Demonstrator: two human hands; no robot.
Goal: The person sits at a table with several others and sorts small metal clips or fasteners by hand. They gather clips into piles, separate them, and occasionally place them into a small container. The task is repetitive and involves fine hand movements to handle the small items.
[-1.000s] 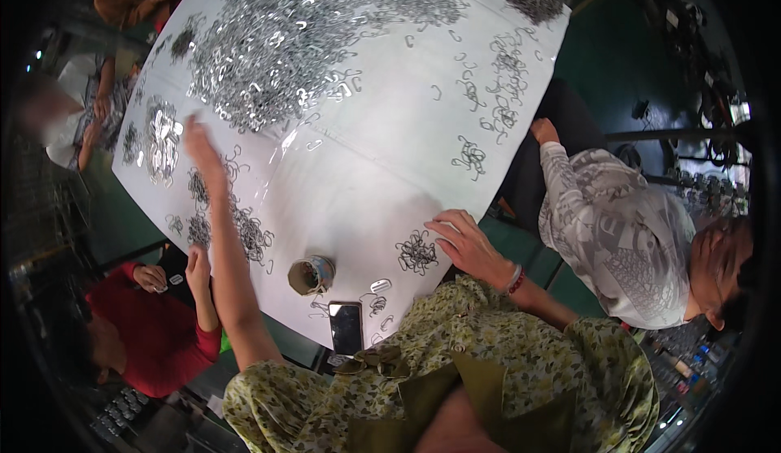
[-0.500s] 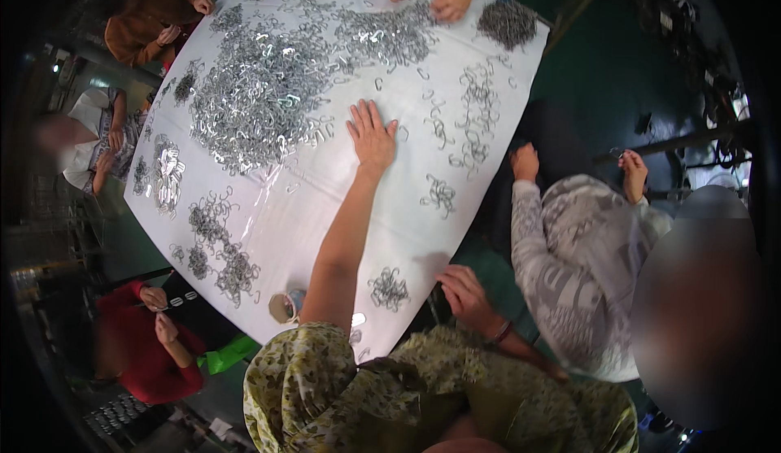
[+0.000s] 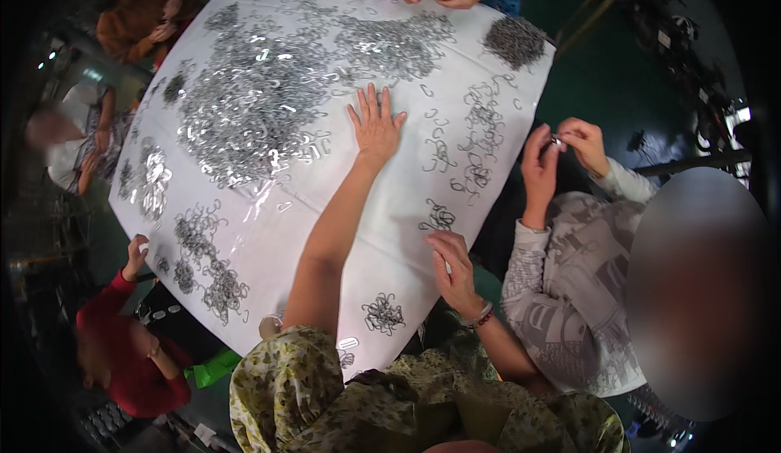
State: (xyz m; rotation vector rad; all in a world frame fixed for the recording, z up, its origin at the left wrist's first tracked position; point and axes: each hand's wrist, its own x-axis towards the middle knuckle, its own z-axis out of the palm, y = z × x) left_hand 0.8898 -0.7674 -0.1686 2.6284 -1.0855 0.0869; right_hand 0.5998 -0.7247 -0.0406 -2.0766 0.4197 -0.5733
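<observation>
Head view. The left hand (image 3: 377, 132) lies spread, palm down, on a bare part of the surface (image 3: 390, 217), just beside the main heap (image 3: 252, 103) of metal hooks; its fingers are extended and grip nothing visible. The right hand (image 3: 452, 270) is half curled near the surface's edge, fingertips close to a small cluster (image 3: 439, 215) of hooks; whether they hold one cannot be told. A second cluster (image 3: 382, 313) lies between the forearms, and a looser group (image 3: 482, 140) lies farther up the right side. A cup (image 3: 270, 325) is partly hidden by the left sleeve (image 3: 281, 372). Likely hazards: a sideways sweep of the left hand could mix heap and group; a nudge from the right could push hooks over the edge; the sleeve, drawn back, could tip the cup.
</observation>
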